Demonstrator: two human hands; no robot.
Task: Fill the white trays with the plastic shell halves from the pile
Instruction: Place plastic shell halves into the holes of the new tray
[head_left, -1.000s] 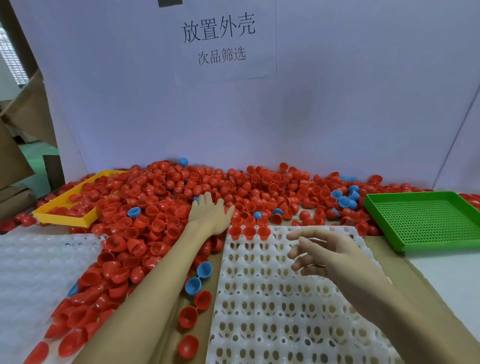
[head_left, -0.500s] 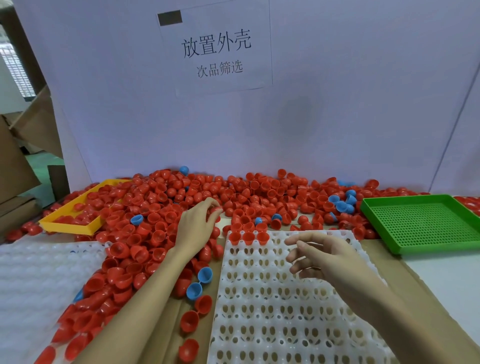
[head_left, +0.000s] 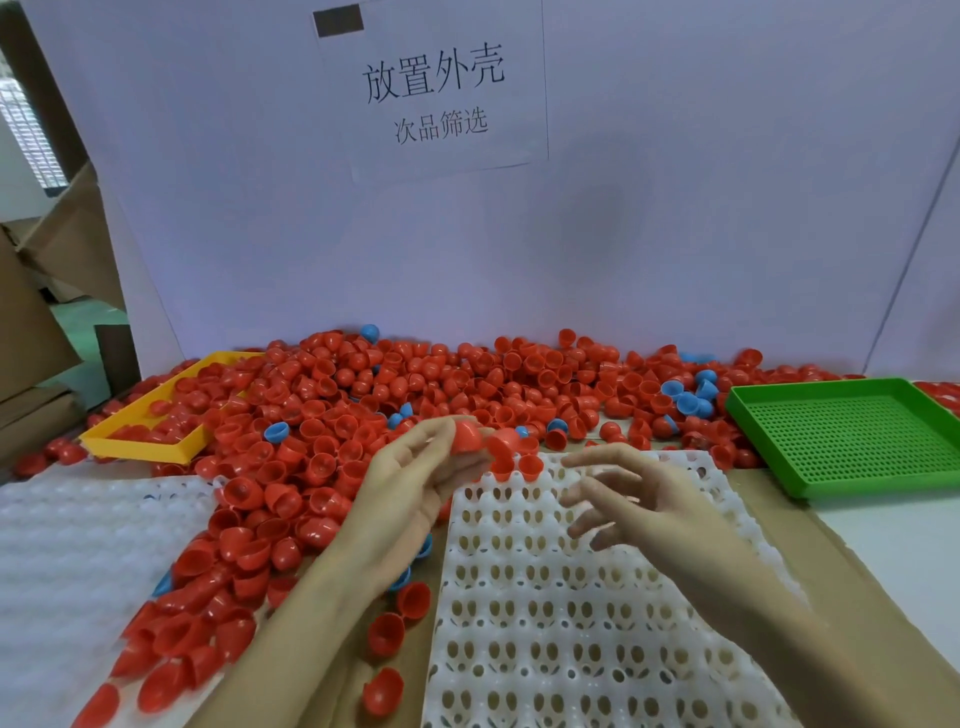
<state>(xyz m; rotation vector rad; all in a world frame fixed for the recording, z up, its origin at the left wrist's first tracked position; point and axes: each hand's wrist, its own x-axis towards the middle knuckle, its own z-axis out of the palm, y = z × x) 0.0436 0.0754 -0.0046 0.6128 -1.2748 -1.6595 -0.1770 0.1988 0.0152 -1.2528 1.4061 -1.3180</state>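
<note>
A big pile of red shell halves (head_left: 415, 384) with a few blue ones covers the table's back and left. A white tray (head_left: 545, 597) with rows of sockets lies in front of me; three red halves (head_left: 530, 465) sit in its far left corner. My left hand (head_left: 415, 478) is lifted palm-up over the tray's far left corner and holds red shell halves (head_left: 470, 439) in its fingers. My right hand (head_left: 639, 493) hovers over the tray's far part, fingers spread and loosely bent, holding nothing.
A second white tray (head_left: 78, 545) lies at the left, partly under the pile. A yellow tray (head_left: 140, 441) sits at the back left, a green perforated tray (head_left: 852, 431) at the right. Loose red halves (head_left: 387, 631) lie on brown cardboard beside the tray. A white board stands behind.
My left hand has left the pile, turned palm-up and come right toward the tray with red halves in it. My right hand has stayed over the tray, fingers spreading slightly.
</note>
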